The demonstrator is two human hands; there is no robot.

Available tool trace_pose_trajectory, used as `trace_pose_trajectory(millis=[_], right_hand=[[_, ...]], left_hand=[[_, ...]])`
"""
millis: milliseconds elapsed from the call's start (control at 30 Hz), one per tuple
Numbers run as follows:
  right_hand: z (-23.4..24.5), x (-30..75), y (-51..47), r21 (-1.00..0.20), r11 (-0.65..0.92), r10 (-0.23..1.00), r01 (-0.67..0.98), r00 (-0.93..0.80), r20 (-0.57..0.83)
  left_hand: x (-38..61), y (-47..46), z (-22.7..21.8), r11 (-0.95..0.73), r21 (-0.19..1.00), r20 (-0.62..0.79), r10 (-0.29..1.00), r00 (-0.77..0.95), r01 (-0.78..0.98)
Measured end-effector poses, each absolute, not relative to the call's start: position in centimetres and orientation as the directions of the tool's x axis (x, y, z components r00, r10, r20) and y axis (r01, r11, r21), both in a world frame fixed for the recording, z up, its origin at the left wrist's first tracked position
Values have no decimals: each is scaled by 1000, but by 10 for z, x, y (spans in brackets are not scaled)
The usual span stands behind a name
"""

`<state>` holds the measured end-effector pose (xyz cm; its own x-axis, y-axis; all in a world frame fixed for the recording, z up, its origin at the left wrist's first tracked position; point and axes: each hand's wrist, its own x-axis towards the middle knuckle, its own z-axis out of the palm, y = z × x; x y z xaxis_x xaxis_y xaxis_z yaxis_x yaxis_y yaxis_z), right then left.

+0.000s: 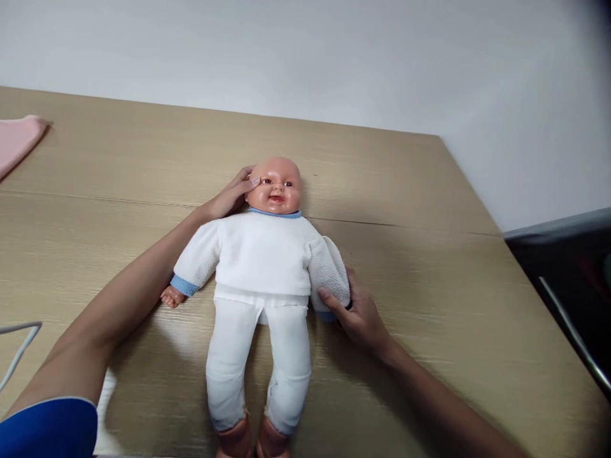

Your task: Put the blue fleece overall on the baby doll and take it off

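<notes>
A baby doll (262, 254) lies on its back, its head toward the far side and its feet at the near edge of view. It wears a white fleece top with blue trim and white trousers. Cupping the left side of its bald head is my left hand (237, 193), with the thumb by the eye and the other fingers partly hidden behind the head. My right hand (359, 312) grips the white sleeve (329, 270) on the right, thumb on top. That sleeve's end hides the doll's hand, while the other doll hand (172, 296) shows past its blue cuff.
The wood-grain table (429, 273) has a seam running across it. A pink cloth (19, 141) lies at the far left, and a thin white bent piece (21, 340) shows at the left edge. Beyond the table's right edge is a dark object (568, 273). A pale wall (286, 57) stands behind.
</notes>
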<state>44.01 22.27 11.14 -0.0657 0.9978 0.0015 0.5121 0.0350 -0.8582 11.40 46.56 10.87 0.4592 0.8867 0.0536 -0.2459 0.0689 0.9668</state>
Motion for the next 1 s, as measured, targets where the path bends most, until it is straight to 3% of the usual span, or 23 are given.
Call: trace_pose_trajectory(millis=[433,800,1000], right_hand=[[111,439,227,-854,59,997,517,-79,22],[103,436,235,-856,140,990,497,-79,116],[94,434,244,-855,191,981,482,-62,184]], left_hand=[[114,466,108,109,958,27,888,459,-267],[114,470,111,134,949,6,898,439,-287],[119,462,125,65,969,54,888,458,-240]])
